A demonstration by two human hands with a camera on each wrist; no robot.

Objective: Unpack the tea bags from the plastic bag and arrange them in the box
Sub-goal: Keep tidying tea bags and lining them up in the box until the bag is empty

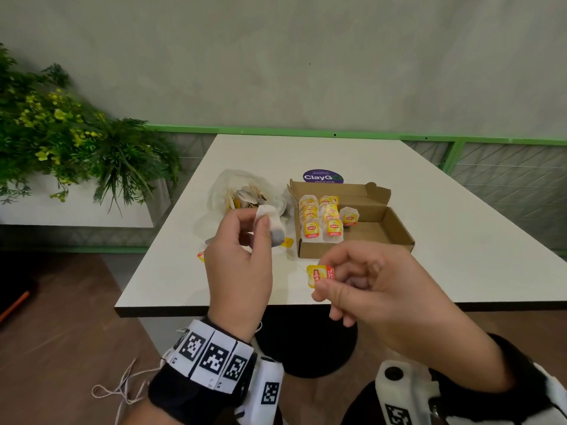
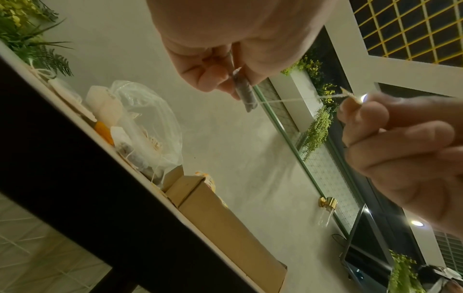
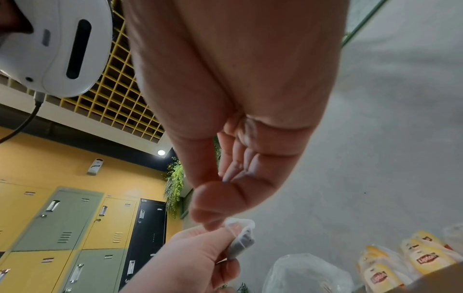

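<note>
My left hand [image 1: 245,240] pinches a white tea bag [image 1: 273,223] by its top, above the table's near left part; the same tea bag [image 2: 244,93] hangs from the fingers in the left wrist view. My right hand [image 1: 352,280] pinches that bag's yellow-and-red paper tag [image 1: 319,276], and a thin string [image 2: 295,99] runs taut between bag and tag. A clear plastic bag [image 1: 245,191] with several tea bags lies behind my left hand. The open cardboard box [image 1: 386,231] holds several tagged tea bags [image 1: 322,222] in rows at its left end.
A white table [image 1: 445,240] carries everything; its front edge is just below my hands. A purple round sticker [image 1: 322,177] lies behind the box. A loose yellow tag [image 1: 201,256] lies at the table's left edge. Green plants [image 1: 76,142] stand to the left.
</note>
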